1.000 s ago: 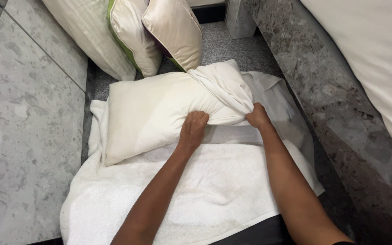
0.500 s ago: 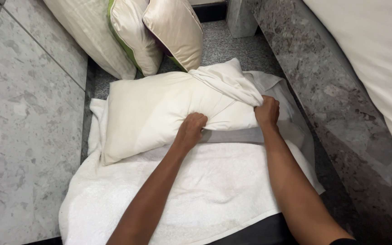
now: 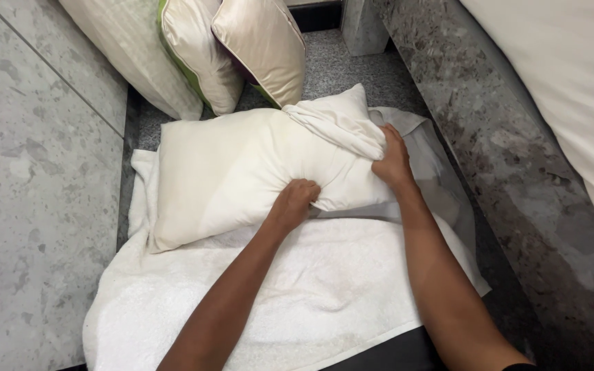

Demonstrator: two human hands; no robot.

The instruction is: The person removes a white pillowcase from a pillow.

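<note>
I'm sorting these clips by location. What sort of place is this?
Probably a bedroom or hotel room: a white pillow on a towel, satin cushions, a mattress edge.

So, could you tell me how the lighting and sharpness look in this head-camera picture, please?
In the head view the light is soft and even, with no hard glare. The white pillow and towel are bright, yet their folds and weave stay readable. Faint shadows sit under the left hand and right hand. Focus is crisp, with no motion blur. The stone floor shows a dull sheen.
</note>
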